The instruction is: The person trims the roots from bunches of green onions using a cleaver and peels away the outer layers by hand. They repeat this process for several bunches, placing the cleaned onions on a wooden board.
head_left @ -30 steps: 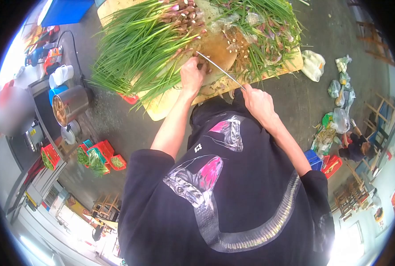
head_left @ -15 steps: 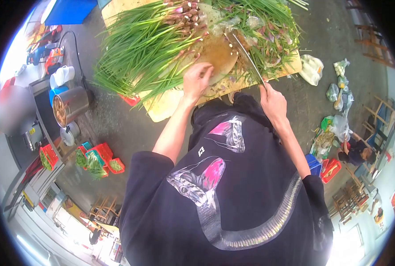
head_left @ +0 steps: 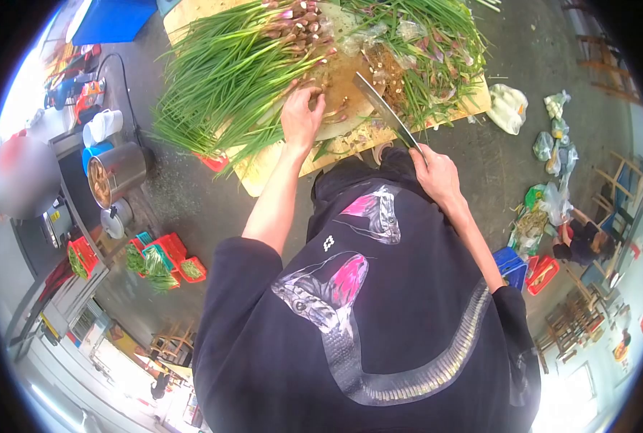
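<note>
My right hand (head_left: 437,173) is wrapped round the handle of a knife (head_left: 386,110). Its blade points up and to the left over the round chopping board (head_left: 346,86). At the board's left side my left hand (head_left: 303,115) has its fingers curled inward; what they hold, if anything, is hidden. Close by it lies a large heap of spring onions (head_left: 227,94), their purplish bulbs (head_left: 303,25) bunched toward the middle. Right of the board spreads a pile of leaves and trimmings (head_left: 444,65). Small cut bits lie near the blade.
A wooden table (head_left: 256,177) carries the board and greens. On the floor are a white bag (head_left: 507,108) at right, red baskets (head_left: 166,249) with greens at left, and a large metal pot (head_left: 123,169). Another person (head_left: 584,242) crouches at far right.
My left hand has shifted left toward the spring onions. The knife has swung left and dropped lower over the board, with my right hand moving slightly left and down.
</note>
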